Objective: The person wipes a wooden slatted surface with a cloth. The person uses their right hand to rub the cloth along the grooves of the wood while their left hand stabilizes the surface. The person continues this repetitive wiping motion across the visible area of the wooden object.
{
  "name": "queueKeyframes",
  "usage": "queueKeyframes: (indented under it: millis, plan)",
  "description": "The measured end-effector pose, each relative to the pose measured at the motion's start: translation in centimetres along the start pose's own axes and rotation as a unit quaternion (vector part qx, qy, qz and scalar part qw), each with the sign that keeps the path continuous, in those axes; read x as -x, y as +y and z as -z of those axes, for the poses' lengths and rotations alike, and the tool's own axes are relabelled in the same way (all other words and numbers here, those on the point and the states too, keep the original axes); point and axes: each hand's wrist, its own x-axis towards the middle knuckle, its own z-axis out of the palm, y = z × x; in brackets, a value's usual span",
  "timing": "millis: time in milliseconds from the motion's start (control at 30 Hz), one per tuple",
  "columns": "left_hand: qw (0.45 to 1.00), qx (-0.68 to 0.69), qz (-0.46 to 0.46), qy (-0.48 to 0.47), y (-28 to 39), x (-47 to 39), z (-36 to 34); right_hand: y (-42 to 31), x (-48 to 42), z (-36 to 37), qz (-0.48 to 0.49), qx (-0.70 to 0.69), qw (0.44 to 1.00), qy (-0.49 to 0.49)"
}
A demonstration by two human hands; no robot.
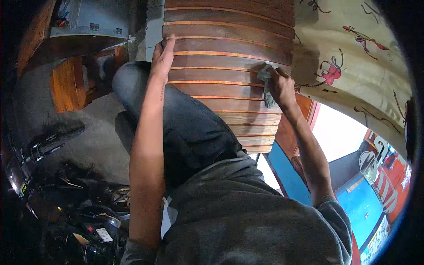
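Note:
A slatted wooden bench [218,46] runs up the middle of the view, its far slats dark brown and its nearest slats pale. My right hand [281,84] grips a crumpled grey-green cloth [265,74] at the bench's right side. One end of the cloth hangs down over the lower slats. At the left edge of the bench rests my left hand [163,58], thumb raised along the slat ends and apart from the fingers. It holds nothing that I can make out, and its fingers are partly hidden.
My bent leg [195,126] lies over the bench's lower left. A cream patterned curtain [357,59] hangs close to my right arm. An orange-brown wooden piece [68,84] and a grey cabinet [89,20] stand left. Dark clutter [89,218] covers the lower left; a blue panel [359,202] stands lower right.

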Motion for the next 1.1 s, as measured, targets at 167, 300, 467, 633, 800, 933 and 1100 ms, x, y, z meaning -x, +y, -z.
queueKeyframes:
  millis: [167, 300, 467, 633, 800, 933, 1100]
  plan:
    - [0.99, 0.093, 0.077, -0.068, 0.8, -0.1, 0.3, -1.2, -0.5, -1.6, 0.037, -0.001, 0.999, 0.029]
    - [0.98, 0.145, 0.063, -0.119, 1.6, 0.3, 1.0, -2.9, -1.0, -1.8, 0.046, -0.022, 0.998, 0.044]
    - [0.973, 0.18, 0.109, -0.094, 2.4, 0.7, 1.1, -4.7, -1.6, -2.4, 0.03, -0.036, 0.998, 0.033]
    - [0.99, 0.103, 0.062, -0.075, 0.9, -0.8, 1.9, -6.0, -2.2, -3.8, 0.052, -0.06, 0.995, 0.056]
    - [0.99, 0.037, 0.02, -0.136, 0.5, -1.4, 4.6, -7.7, -2.9, -4.2, 0.053, -0.088, 0.994, 0.042]
    - [0.99, 0.098, -0.005, -0.097, 0.3, -0.9, 4.6, -9.2, -3.4, -4.3, 0.061, -0.097, 0.993, 0.037]
    - [0.99, 0.124, -0.008, -0.071, -0.5, -1.7, 4.8, -10.1, -3.9, -5.5, 0.072, -0.115, 0.99, 0.039]
